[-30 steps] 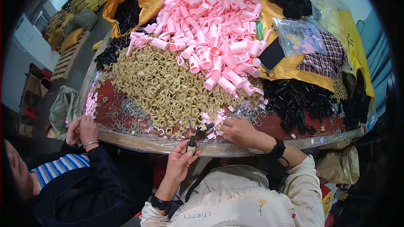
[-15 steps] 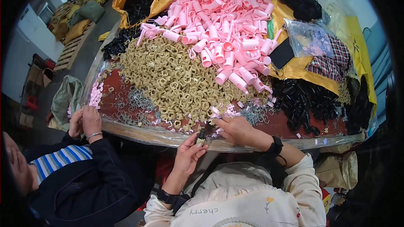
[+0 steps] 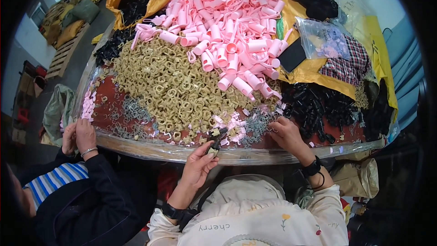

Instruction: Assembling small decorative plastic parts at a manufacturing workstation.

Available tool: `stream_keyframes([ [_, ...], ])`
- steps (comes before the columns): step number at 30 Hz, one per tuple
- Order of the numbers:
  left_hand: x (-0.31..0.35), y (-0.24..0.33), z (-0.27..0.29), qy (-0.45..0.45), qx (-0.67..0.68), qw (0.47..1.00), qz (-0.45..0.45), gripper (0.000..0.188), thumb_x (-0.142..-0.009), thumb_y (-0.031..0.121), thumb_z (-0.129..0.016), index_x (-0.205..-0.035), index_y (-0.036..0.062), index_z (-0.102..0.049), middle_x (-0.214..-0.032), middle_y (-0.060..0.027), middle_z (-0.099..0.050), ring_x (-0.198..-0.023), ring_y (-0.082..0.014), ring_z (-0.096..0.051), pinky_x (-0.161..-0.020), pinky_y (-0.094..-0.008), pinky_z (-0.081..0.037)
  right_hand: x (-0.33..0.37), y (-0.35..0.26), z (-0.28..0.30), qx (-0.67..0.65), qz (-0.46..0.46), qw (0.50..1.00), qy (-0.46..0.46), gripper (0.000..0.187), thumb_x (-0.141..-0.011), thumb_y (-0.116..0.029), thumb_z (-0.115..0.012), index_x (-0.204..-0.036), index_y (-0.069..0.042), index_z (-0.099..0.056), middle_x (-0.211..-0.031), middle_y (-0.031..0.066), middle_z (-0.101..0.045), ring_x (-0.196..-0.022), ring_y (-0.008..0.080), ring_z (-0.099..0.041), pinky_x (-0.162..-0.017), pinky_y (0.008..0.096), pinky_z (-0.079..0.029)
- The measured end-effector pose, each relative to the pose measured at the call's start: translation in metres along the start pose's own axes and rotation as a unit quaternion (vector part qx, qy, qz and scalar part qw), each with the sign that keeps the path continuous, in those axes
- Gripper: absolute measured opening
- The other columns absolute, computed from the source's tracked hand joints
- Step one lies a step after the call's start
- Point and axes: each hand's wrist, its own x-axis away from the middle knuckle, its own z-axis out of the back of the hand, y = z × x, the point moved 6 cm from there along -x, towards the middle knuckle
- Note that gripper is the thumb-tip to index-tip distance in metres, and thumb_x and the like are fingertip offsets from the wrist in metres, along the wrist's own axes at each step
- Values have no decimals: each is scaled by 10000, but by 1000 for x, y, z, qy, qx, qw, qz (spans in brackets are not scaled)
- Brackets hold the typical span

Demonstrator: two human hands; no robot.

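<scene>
My left hand (image 3: 195, 169) is closed around a small black and tan plastic part (image 3: 212, 151), held upright above the table's front edge. At its top, another tan and black piece shows; whether the two are joined I cannot tell. My right hand (image 3: 290, 135) reaches to the right side of a heap of small grey metal clips (image 3: 256, 130), its fingers pressed together. What sits between those fingertips, if anything, is hidden. Small pale pink pieces (image 3: 234, 124) lie between the two hands. Just beyond is a wide heap of tan plastic rings (image 3: 168, 86).
Pink plastic tubes with straps (image 3: 227, 32) are piled behind the rings. Black plastic parts (image 3: 309, 109) lie at right, near a dark flat rectangular object (image 3: 292, 56) and a clear bag (image 3: 321, 41). At left, a co-worker's hands (image 3: 83, 136) are at the table edge (image 3: 136, 148).
My right hand has moved right, from the pink pieces beside my left hand to the metal clips. My left hand still holds the plastic part. The whole view has shifted slightly.
</scene>
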Motion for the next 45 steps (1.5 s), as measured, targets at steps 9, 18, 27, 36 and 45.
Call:
stream_keyframes([
  [9, -23, -7, -29, -65, -28, 997, 44, 382, -823, 21, -496, -1196, 1, -415, -914, -89, -585, -754, -144, -594, -660, -223, -505, -3, 18, -20, 21, -7, 1000, -13, 141, -716, -110, -568, -837, -56, -521, -815, 113, -484, -755, 309, -510, -633, 376, -427],
  [18, -32, -13, -23, -40, -30, 997, 66, 367, -832, 62, -486, -1187, -3, -420, -1001, -164, -568, -765, -191, -608, -653, -245, -522, -13, 13, -22, 17, 17, 999, -43, 107, -723, -113, -563, -803, -59, -518, -771, 99, -474, -728, 285, -511, -615, 360, -428],
  [27, -25, -1, -11, -27, -14, 999, 18, 303, -837, 81, -490, -1127, -1, -467, -982, -174, -577, -771, -197, -612, -659, -251, -524, -40, -41, -48, -1, 121, 992, -26, 155, -697, -165, -602, -783, -63, -523, -748, 76, -473, -695, 262, -516, -604, 346, -428],
  [36, -20, -6, -13, -22, 4, 1000, 12, 303, -832, 58, -501, -1125, -7, -464, -936, -117, -589, -775, -180, -612, -644, -231, -523, -46, -52, -51, -7, 97, 993, -64, 165, -709, -142, -576, -829, -58, -500, -753, 99, -470, -710, 275, -521, -606, 355, -429],
  [45, -15, -8, -12, -13, 11, 1000, -1, 296, -829, 66, -510, -1116, 5, -474, -937, -111, -588, -782, -181, -610, -687, -246, -518, -42, -72, -43, -99, 171, 980, 0, 110, -722, -73, -540, -811, -50, -480, -729, 114, -475, -661, 283, -511, -576, 363, -410],
])
